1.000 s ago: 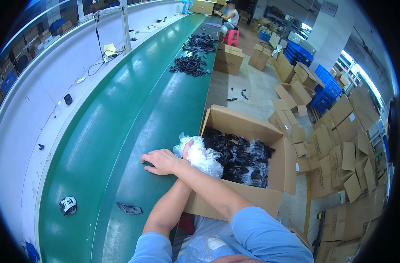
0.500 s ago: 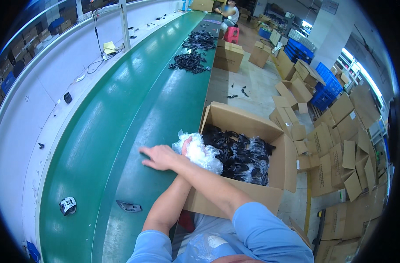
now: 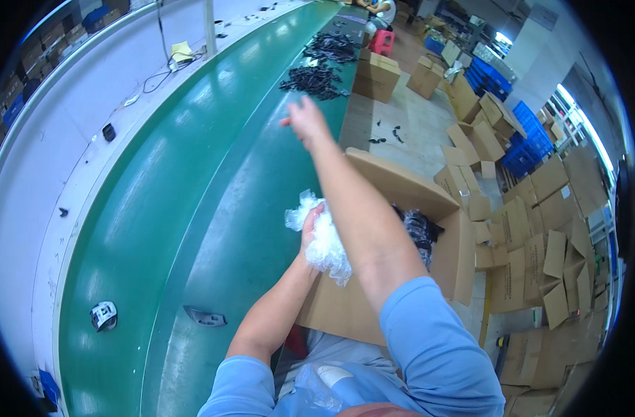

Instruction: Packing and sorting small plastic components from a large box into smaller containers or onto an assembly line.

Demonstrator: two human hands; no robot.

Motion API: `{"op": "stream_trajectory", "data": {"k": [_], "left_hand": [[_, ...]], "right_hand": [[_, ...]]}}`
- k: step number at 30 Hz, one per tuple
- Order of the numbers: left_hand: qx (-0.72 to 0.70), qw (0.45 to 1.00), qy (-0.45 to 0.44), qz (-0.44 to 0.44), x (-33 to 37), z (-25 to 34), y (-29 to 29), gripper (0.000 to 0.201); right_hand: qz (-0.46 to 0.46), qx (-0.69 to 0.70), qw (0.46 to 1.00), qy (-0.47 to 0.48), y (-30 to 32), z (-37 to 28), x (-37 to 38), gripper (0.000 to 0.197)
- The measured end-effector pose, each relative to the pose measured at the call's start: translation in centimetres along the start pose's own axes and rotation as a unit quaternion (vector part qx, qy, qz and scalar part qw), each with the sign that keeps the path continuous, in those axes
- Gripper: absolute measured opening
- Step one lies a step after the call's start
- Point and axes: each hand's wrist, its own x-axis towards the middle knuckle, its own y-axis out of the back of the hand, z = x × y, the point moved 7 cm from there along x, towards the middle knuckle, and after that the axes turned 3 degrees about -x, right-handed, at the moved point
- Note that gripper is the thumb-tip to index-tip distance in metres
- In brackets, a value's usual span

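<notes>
My left hand (image 3: pixel 310 233) is closed round a crumpled wad of clear plastic bags (image 3: pixel 326 244), held over the near-left edge of the open cardboard box (image 3: pixel 383 182). My right arm stretches across the box. At its end my right hand (image 3: pixel 306 121) is above the green bench, fingers partly extended and apart, with nothing seen in it. Just beyond it lies a pile of small black parts (image 3: pixel 314 81), with another black pile (image 3: pixel 331 47) farther back. Inside the box, black parts in clear plastic (image 3: pixel 420 233) show at the right; my forearm hides the others.
On the green bench (image 3: pixel 171 187) lie a grey-black plastic piece (image 3: pixel 205 317) and a black-and-white one (image 3: pixel 104 316). A white ledge runs along the left. Cardboard boxes (image 3: pixel 375 75), flattened cartons and blue crates (image 3: pixel 528 139) stand at right. A person sits on a red stool (image 3: pixel 382 42) far off.
My right hand has swung away from beside the left wrist, forward and right toward the black pile. My left hand keeps the plastic wad, shifted slightly. The view has tilted a little.
</notes>
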Motion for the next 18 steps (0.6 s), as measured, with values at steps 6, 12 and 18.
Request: {"op": "stream_trajectory", "data": {"k": [6, 12, 18], "left_hand": [[0.035, 0.997, 0.055, 0.036, -0.4, 0.6, 3.7, 0.033], [0.100, 0.992, 0.005, 0.070, 0.8, 1.9, 3.7, 0.036], [0.078, 0.995, 0.034, 0.046, 0.6, 0.8, 3.8, 0.034]], "right_hand": [[-0.233, 0.007, 0.960, 0.156, -10.6, 1.8, -10.6, 0.052], [-0.304, -0.170, 0.894, 0.281, -15.0, 4.6, -20.7, 0.034], [-0.274, -0.123, 0.914, 0.272, -14.5, 6.0, -19.9, 0.025]]}}
